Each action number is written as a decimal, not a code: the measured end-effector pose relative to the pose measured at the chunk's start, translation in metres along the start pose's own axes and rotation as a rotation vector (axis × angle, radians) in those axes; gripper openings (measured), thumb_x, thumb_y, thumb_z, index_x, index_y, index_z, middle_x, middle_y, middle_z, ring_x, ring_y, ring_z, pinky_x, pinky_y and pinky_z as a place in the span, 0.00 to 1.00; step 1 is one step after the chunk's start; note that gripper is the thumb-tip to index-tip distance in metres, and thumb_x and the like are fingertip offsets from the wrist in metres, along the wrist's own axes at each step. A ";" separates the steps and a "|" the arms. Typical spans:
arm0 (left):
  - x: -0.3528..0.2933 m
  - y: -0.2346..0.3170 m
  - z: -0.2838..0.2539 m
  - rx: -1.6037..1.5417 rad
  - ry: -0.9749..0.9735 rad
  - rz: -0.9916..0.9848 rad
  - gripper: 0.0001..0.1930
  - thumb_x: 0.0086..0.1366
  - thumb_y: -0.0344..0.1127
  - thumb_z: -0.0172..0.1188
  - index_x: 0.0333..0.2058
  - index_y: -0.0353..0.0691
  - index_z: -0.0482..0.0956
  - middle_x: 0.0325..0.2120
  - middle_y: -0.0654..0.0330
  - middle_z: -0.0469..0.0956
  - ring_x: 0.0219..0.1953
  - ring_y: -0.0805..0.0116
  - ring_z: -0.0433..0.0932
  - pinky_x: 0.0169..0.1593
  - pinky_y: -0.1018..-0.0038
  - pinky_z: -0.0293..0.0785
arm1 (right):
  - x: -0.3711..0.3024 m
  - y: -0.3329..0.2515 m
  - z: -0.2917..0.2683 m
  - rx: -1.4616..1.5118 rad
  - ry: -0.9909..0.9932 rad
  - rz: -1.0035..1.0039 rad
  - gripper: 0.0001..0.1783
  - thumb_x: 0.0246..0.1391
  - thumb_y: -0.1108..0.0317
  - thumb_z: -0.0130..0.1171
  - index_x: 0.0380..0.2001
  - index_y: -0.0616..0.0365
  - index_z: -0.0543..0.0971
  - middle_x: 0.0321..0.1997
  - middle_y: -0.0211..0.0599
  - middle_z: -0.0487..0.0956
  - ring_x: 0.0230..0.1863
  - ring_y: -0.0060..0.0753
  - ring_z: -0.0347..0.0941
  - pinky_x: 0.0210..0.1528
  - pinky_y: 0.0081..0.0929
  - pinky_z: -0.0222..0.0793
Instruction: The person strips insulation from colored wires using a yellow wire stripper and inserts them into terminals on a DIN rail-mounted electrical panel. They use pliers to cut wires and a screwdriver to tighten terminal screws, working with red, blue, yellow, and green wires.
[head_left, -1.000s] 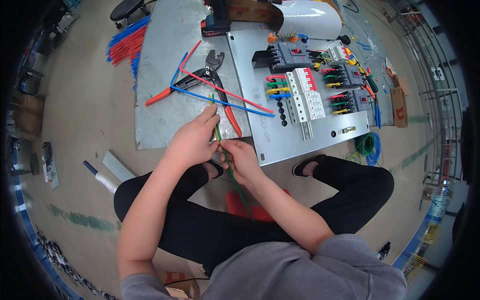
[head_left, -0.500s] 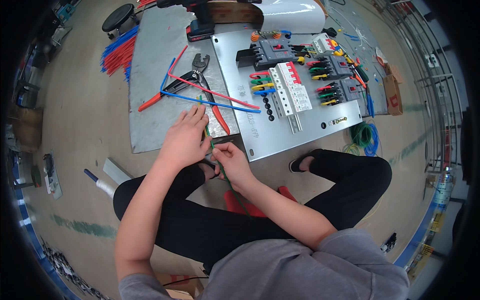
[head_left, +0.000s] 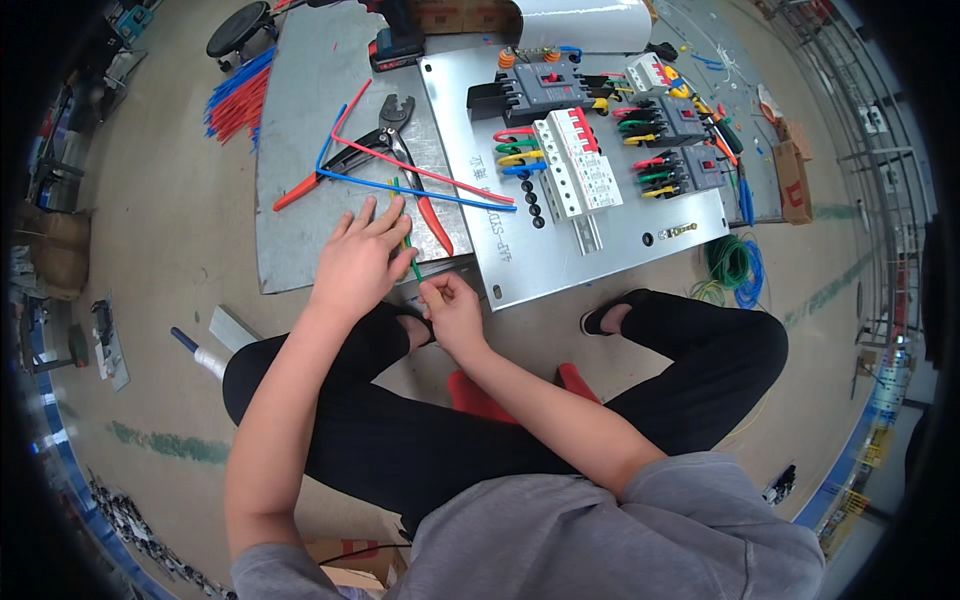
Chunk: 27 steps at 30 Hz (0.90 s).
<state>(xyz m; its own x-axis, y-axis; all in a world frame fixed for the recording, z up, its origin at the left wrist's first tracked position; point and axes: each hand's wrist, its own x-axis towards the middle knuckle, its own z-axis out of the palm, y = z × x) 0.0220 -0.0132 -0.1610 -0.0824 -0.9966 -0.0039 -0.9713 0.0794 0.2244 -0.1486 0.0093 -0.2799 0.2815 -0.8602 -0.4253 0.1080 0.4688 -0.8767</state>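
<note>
At the near edge of the grey table, my left hand lies with its fingers stretched out over a green wire and a yellow one, pressing them against the tabletop. Just to the right and nearer to me, my right hand pinches the green wire between thumb and fingers. Beyond my fingertips lie a bent red wire and a bent blue wire. They cross over a crimping tool with red handles. My left fingers partly hide the green and yellow wires.
A metal mounting plate with circuit breakers and short coloured wires stands right of my hands. A cordless drill sits beyond the crimping tool. Red and blue wire bundles hang at the far left. Coiled wires lie right of the plate.
The green wire's long tail, which hung below my right hand toward my lap, no longer shows there. My left fingers have spread slightly. The whole view has shifted a little.
</note>
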 end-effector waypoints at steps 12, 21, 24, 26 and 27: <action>0.002 -0.002 0.002 -0.060 -0.007 -0.062 0.24 0.68 0.47 0.67 0.60 0.47 0.83 0.70 0.63 0.71 0.73 0.51 0.66 0.73 0.52 0.63 | 0.025 0.037 0.024 -0.090 0.235 -0.227 0.15 0.67 0.64 0.65 0.46 0.62 0.74 0.43 0.39 0.80 0.43 0.36 0.78 0.51 0.35 0.75; 0.004 -0.007 0.005 -0.084 0.057 -0.026 0.22 0.66 0.46 0.68 0.57 0.47 0.85 0.67 0.61 0.74 0.72 0.52 0.68 0.73 0.53 0.64 | 0.040 0.052 0.000 -0.512 0.047 -0.530 0.31 0.70 0.49 0.57 0.63 0.63 0.72 0.60 0.55 0.75 0.63 0.56 0.69 0.65 0.50 0.63; 0.003 -0.011 0.010 -0.143 0.098 -0.008 0.21 0.64 0.44 0.69 0.55 0.46 0.86 0.66 0.60 0.76 0.71 0.51 0.69 0.73 0.53 0.64 | 0.039 0.054 -0.003 -0.460 -0.222 -0.538 0.34 0.71 0.43 0.51 0.63 0.64 0.71 0.62 0.54 0.75 0.68 0.59 0.66 0.71 0.53 0.56; 0.007 -0.014 0.006 -0.196 0.114 -0.009 0.20 0.63 0.43 0.69 0.53 0.46 0.87 0.64 0.60 0.78 0.71 0.52 0.69 0.73 0.52 0.64 | 0.037 0.056 0.002 -0.330 -0.364 -0.222 0.28 0.73 0.47 0.51 0.58 0.64 0.73 0.54 0.51 0.80 0.59 0.52 0.75 0.64 0.45 0.66; 0.008 -0.017 0.006 -0.226 0.191 0.035 0.16 0.64 0.41 0.69 0.48 0.42 0.89 0.59 0.56 0.82 0.66 0.50 0.75 0.69 0.56 0.69 | 0.036 0.049 0.005 -0.287 -0.384 -0.193 0.25 0.73 0.50 0.51 0.55 0.64 0.73 0.50 0.51 0.80 0.54 0.51 0.77 0.58 0.44 0.69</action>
<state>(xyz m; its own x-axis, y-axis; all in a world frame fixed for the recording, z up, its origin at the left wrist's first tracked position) 0.0359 -0.0227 -0.1710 -0.0504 -0.9813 0.1857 -0.8925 0.1277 0.4325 -0.1285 0.0029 -0.3372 0.6180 -0.7645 -0.1837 -0.0579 0.1887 -0.9803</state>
